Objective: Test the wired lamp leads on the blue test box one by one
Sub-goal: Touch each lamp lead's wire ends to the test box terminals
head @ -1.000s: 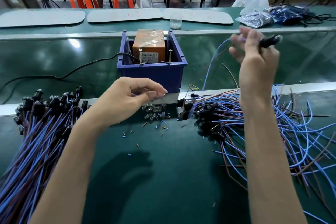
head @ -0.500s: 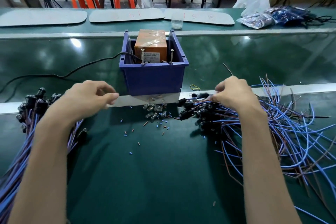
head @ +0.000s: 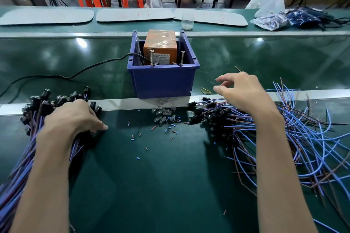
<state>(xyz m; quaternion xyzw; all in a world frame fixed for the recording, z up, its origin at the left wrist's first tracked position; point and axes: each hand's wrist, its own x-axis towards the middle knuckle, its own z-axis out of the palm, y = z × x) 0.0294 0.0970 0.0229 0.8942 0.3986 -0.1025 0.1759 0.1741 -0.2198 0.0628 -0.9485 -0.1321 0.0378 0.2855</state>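
The blue test box [head: 162, 81] stands on the green belt at the centre, with an orange unit [head: 160, 42] inside and two upright screws [head: 151, 57] [head: 182, 58] at its front rim. A bundle of wired lamp leads [head: 37, 130] with black holders lies at the left. My left hand [head: 75, 117] rests palm down on that bundle, fingers spread over it. A loose pile of blue and brown leads [head: 295, 138] sprawls at the right. Just above its black holders hovers my right hand [head: 244, 92], fingers loosely bent and holding nothing.
Small glass bulbs [head: 163, 114] and cut bits of wire insulation lie in front of the box. A black cable [head: 75, 73] runs left from the box. A yellow rubber band [head: 206, 91], a plastic cup [head: 187, 21] and plastic bags [head: 270, 21] lie farther back.
My right hand came down from holding a lead in the air to the right pile and now holds nothing. The left hand moved left and down onto the left bundle.
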